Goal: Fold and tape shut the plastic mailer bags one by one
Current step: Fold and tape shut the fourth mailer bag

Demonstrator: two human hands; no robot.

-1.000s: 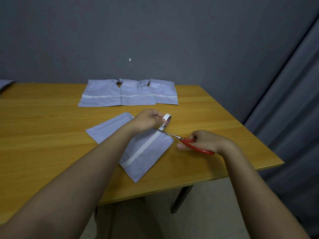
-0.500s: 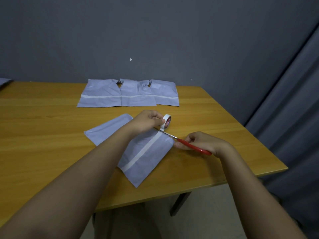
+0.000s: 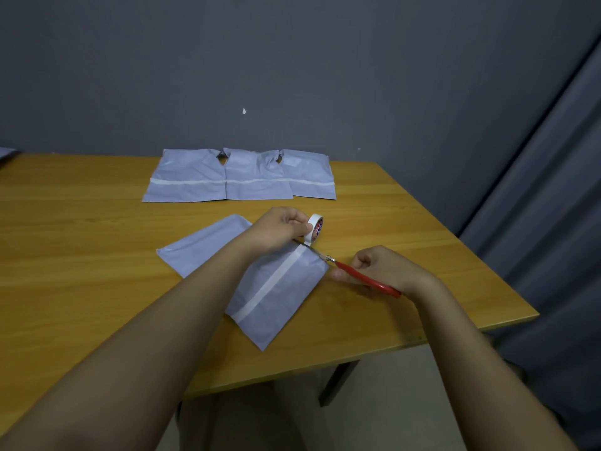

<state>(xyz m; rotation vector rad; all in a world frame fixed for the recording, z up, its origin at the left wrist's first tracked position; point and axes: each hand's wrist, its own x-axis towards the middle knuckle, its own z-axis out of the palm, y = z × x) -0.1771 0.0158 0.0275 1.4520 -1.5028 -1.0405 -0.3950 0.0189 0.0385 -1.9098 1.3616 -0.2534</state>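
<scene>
Three folded and taped mailer bags (image 3: pixel 239 180) lie in a row well beyond the fingers, so by the look of it three are done; the fourth mailer bag (image 3: pixel 276 288) lies folded on the desk (image 3: pixel 81 255) just beneath both hands, a white tape strip (image 3: pixel 270 288) already laid along its flap; what seems left here is the cut that frees the strip. The left hand (image 3: pixel 279 229) reaches in from the lower left, its fingers curled round the tape roll (image 3: pixel 316 227), holding it upright just above the bag's far corner; the right hand (image 3: pixel 380 268) rests on the desk, fingers wrapped on the red scissors (image 3: pixel 357 275), blades pointing to the tape just below the roll.
</scene>
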